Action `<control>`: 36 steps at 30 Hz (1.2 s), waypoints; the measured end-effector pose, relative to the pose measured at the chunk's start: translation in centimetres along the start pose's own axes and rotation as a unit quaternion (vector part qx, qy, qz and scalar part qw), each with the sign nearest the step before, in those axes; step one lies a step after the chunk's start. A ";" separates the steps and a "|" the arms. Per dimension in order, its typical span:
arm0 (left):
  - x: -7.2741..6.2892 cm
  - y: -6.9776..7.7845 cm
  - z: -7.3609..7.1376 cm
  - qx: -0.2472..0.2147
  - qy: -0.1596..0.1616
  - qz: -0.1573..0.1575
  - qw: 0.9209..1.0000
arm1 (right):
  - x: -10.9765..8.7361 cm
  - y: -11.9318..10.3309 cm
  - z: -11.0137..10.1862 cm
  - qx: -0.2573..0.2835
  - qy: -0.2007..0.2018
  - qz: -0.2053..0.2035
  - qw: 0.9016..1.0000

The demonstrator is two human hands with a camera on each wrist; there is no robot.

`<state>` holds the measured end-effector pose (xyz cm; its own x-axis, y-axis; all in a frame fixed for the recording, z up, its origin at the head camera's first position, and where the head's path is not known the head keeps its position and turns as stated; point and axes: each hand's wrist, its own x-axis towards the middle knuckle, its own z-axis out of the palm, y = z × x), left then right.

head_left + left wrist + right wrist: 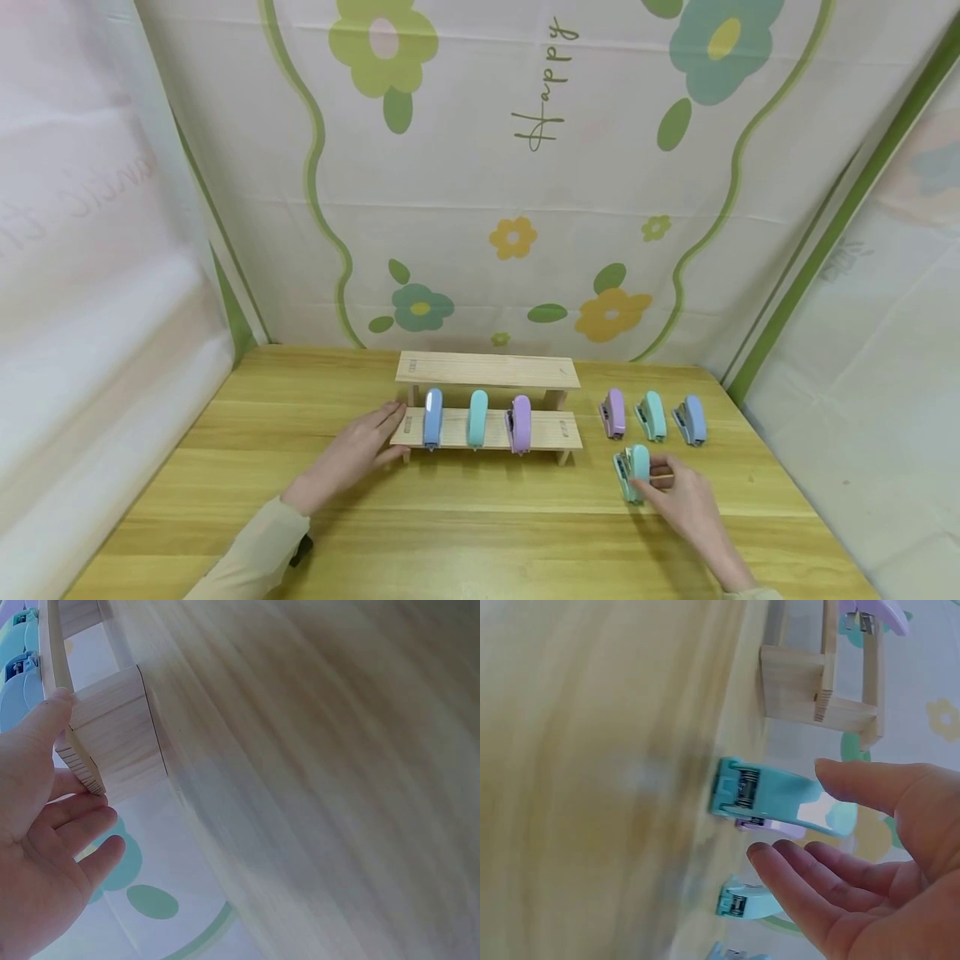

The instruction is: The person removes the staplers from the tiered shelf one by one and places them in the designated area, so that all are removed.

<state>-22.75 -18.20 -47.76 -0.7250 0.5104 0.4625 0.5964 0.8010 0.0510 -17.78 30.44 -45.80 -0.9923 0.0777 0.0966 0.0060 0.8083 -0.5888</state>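
Note:
A two-tier wooden rack stands at the table's middle. My left hand holds the left end of its lower shelf, thumb on the front edge and fingers round the end. On that shelf stand a blue stapler, a teal stapler and a purple stapler. Right of the rack, another teal stapler stands on the table. My right hand is around it, thumb tip at its handle; in the right wrist view the other fingers are spread apart from it.
Behind that teal stapler, a purple stapler, a teal stapler and a blue stapler stand in a row on the wooden table. A flowered cloth hangs behind the table and at both sides.

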 end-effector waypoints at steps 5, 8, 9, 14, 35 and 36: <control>-0.1 0.0 0.0 0.001 0.002 0.001 1.000 | -0.1 -0.4 -0.5 0.003 0.038 -0.034 0.999; -0.1 -0.1 0.1 0.002 0.006 0.005 1.000 | -0.1 -0.7 -1.0 0.002 0.069 -0.058 0.996; -0.1 -0.1 0.1 0.002 0.006 0.005 1.000 | -0.1 -0.9 -1.1 0.000 0.080 -0.065 0.995; -0.1 -0.1 0.1 -0.001 0.005 0.003 1.000 | -0.1 -1.8 -1.7 -0.004 0.112 -0.087 0.990; -0.1 -0.1 0.1 -0.003 0.002 0.000 1.000 | 0.0 -7.0 -0.5 0.030 0.095 -0.142 0.985; -0.1 -0.1 0.1 -0.003 0.002 0.001 1.000 | 0.1 -7.2 -0.4 0.035 0.094 -0.146 0.984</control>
<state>-22.77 -18.32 -47.89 -0.7224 0.5101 0.4668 0.5994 0.7986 0.0549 -17.84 24.81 -41.22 -0.9103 -0.0404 0.4119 -0.2906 0.7710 -0.5666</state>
